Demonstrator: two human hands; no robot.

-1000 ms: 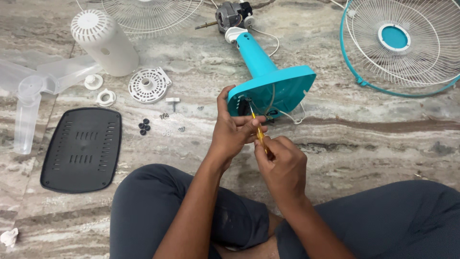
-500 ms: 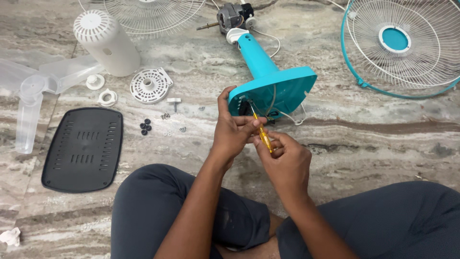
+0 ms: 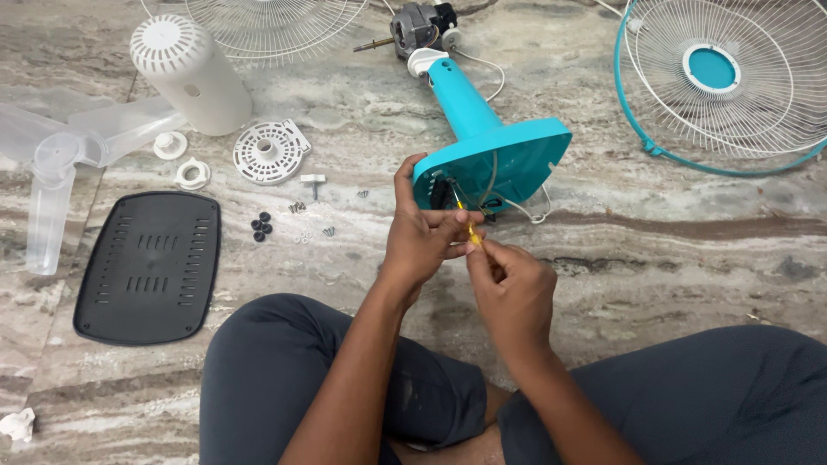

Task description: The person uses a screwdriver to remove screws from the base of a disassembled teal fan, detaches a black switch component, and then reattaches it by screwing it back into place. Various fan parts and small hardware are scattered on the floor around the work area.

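A turquoise fan stand base (image 3: 508,155) lies tipped on its side on the marble floor, its open underside facing me with wires showing. My left hand (image 3: 419,237) grips the base's lower edge and pinches near a thin yellow-handled tool (image 3: 471,231). My right hand (image 3: 508,284) is closed around that tool's handle, its tip pointing into the base's underside. The fan motor (image 3: 418,24) sits at the top of the stand's neck.
A black base cover plate (image 3: 148,267) lies at the left. Small screws and black rubber feet (image 3: 260,227), a white round grille disc (image 3: 270,151), a white motor housing (image 3: 189,73), clear fan blades (image 3: 60,155) and two wire guards (image 3: 724,77) lie around.
My right hand has slid the yellow tool slightly lower and closer to my left fingers. The base stays tipped in the same spot.
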